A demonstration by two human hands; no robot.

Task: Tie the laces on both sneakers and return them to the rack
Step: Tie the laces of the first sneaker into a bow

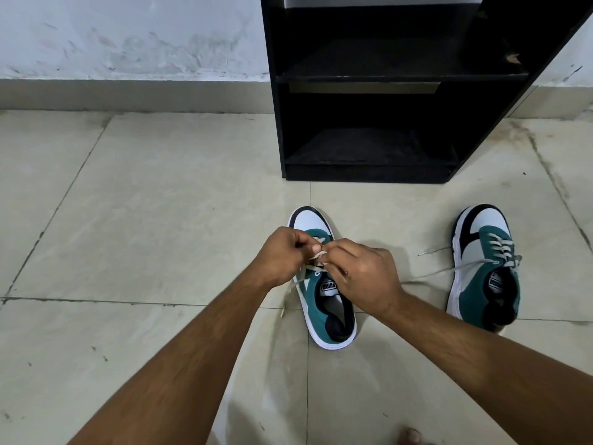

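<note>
Two bare forearms reach forward over a tiled floor point(160, 220). The left hand point(282, 255) and right hand point(362, 274) meet, fingertips almost touching, each pinching a pale lace point(316, 256) above the tongue of a teal, white and black sneaker point(324, 303) lying directly under them, toe pointing away. A second matching sneaker point(484, 268) sits well to the right of the right hand, its laces point(449, 271) loose and trailing across the floor. Beyond the hands stands a black rack point(369, 91), its shelves bare.
</note>
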